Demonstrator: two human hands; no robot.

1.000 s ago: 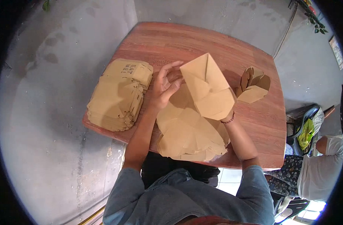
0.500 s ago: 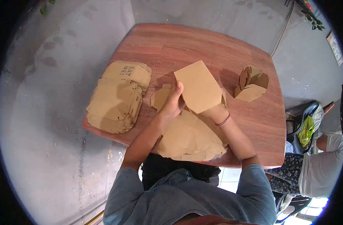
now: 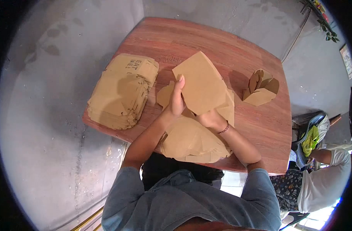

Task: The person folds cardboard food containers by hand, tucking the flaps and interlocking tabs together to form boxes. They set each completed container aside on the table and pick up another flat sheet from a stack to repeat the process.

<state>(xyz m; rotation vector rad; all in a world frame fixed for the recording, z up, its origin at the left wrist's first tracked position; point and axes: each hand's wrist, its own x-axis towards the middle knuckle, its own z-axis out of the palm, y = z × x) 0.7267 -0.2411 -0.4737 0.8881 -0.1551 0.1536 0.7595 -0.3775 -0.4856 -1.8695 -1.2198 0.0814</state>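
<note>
A brown cardboard box, partly folded, is held up over the middle of the table with one flat panel facing me. My left hand grips its left edge, thumb lying along the panel and fingers behind it. At the lower edge of the box is my right hand, wearing a thin bracelet; its fingers are mostly hidden behind and under the cardboard. Beneath both hands lie loose flat cardboard blanks, overlapping near the table's front edge.
A stack of flat printed cardboard blanks lies on the left of the wooden table. One open folded box stands at the right. Beyond the right edge sits another person, near a chair holding a yellow-green bag.
The held box has tilted and shifted slightly up and left. My right hand has come out from behind it towards its lower corner. The view has shifted a little.
</note>
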